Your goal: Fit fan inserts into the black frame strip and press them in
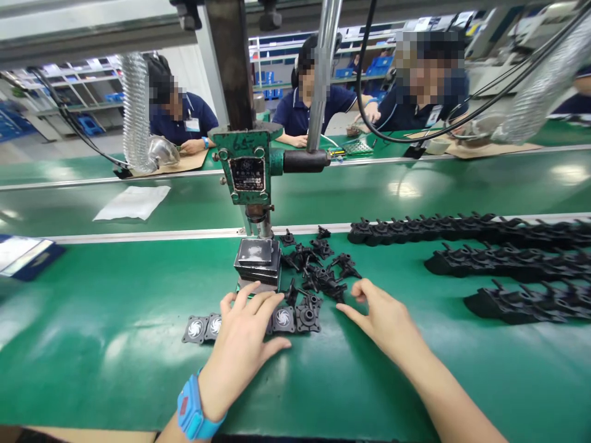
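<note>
My left hand [244, 332], with a blue wrist strap [192, 406], reaches over a row of square black parts [283, 319] with white swirl patterns. Its fingers are spread and hide the middle of the row. A square black part with a raised round hub [308, 315] sits at the row's right end. To the right, my right hand [385, 317] hovers by a loose pile of black pronged plastic parts [323, 280]; thumb and curled fingers are apart, with nothing visible between them. Behind my left hand, a stacked block [256, 261] stands beneath the ram of a green hand press [249, 166].
Long rows of black housings [512, 303] fill the right side of the green bench [138, 369]. A white sheet [133, 203] lies at the back left, and a dark blue folder [28, 255] at the left edge. Several co-workers in navy shirts [339, 111] sit opposite.
</note>
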A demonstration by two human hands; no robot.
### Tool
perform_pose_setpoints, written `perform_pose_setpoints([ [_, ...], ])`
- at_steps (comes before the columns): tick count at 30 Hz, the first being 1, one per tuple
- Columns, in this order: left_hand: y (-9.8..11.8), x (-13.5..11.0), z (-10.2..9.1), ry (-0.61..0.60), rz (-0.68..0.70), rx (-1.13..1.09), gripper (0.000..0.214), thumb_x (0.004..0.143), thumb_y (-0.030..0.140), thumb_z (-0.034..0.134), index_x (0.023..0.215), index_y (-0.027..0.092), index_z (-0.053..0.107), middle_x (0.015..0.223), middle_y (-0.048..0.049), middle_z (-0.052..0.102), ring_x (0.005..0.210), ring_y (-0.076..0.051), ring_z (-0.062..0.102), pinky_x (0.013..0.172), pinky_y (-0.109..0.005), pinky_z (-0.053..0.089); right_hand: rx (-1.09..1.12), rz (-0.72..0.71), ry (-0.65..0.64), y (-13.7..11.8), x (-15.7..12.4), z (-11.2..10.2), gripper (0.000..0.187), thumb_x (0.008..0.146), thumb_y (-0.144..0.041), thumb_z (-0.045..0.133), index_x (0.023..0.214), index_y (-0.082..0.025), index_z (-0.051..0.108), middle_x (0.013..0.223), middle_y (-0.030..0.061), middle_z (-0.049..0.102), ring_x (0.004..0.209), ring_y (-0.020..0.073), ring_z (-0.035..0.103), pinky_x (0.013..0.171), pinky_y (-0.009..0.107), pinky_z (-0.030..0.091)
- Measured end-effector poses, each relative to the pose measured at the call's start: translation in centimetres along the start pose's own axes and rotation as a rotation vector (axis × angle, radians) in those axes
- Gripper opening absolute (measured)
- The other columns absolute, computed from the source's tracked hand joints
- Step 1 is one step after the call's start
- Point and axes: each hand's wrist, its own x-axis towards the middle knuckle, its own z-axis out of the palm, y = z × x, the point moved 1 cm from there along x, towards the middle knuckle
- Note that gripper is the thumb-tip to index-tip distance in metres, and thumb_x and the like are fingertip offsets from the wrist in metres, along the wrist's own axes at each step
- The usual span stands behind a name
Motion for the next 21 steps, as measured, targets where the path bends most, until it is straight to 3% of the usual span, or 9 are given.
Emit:
perform_pose_setpoints([
  [5, -1.0, -0.8, 0.0, -0.034, -0.023, 0.023, 0.063, 0.074, 0.03, 0.083, 0.131, 0.024, 0.055, 0.122, -0.0102, 0.068, 0.129, -0.037, 0.047, 0.1, -0.055, 0.033, 0.026, -0.003, -0.006, 0.0, -0.1, 0.8, 0.03, 0.095, -0.045, 0.041, 0.089, -0.02, 0.056, 0.08, 0.004, 0.066, 0.071, 0.0163, 0.064, 0.063, 0.027, 0.048],
  [11, -1.3, -0.6, 0.5, -0.056, -0.004, -0.033, 0.072, 0.074, 0.025, 0.082, 0.137, 0.024, 0.048, 0.119, -0.0101, 0.07, 0.13, -0.034, 0.047, 0.101, -0.054, 0.033, 0.215, 0.062, 0.14, -2.9, -1.0, -3.4, 0.033, 0.092, -0.05, 0.053, 0.102, -0.022, 0.068, 0.094, 0.006, 0.069, 0.077, 0.0159, 0.066, 0.072, 0.027, 0.054],
  [15, -1.4, -0.4, 0.6, -0.066, 0.001, -0.068, 0.076, 0.076, 0.021, 0.081, 0.142, 0.024, 0.042, 0.117, -0.0096, 0.071, 0.129, -0.032, 0.05, 0.101, -0.052, 0.032, 0.291, -0.167, 0.175, -7.5, -0.4, -4.6, 0.022, 0.093, -0.037, 0.057, 0.106, -0.024, 0.069, 0.1, 0.0062, 0.069, 0.09, 0.0169, 0.066, 0.077, 0.028, 0.054],
  [18, -1.4, -0.2, 0.6, -0.083, -0.018, -0.091, 0.083, 0.074, 0.02, 0.082, 0.144, 0.024, 0.039, 0.111, -0.0082, 0.072, 0.124, -0.032, 0.053, 0.099, -0.051, 0.032, 0.305, -0.34, 0.178, -10.2, 0.6, -3.5, 0.017, 0.092, -0.027, 0.06, 0.106, -0.022, 0.067, 0.094, 0.0042, 0.07, 0.089, 0.0149, 0.066, 0.082, 0.029, 0.053],
  [21, -1.3, -0.1, 0.4, -0.097, -0.026, -0.114, 0.089, 0.073, 0.018, 0.083, 0.147, 0.024, 0.034, 0.114, -0.0085, 0.071, 0.122, -0.032, 0.053, 0.098, -0.05, 0.031, 0.296, -0.467, 0.131, -11.3, 1.2, -2.0, 0.012, 0.093, -0.022, 0.058, 0.1, -0.02, 0.067, 0.09, 0.0026, 0.072, 0.083, 0.0127, 0.066, 0.081, 0.029, 0.051],
])
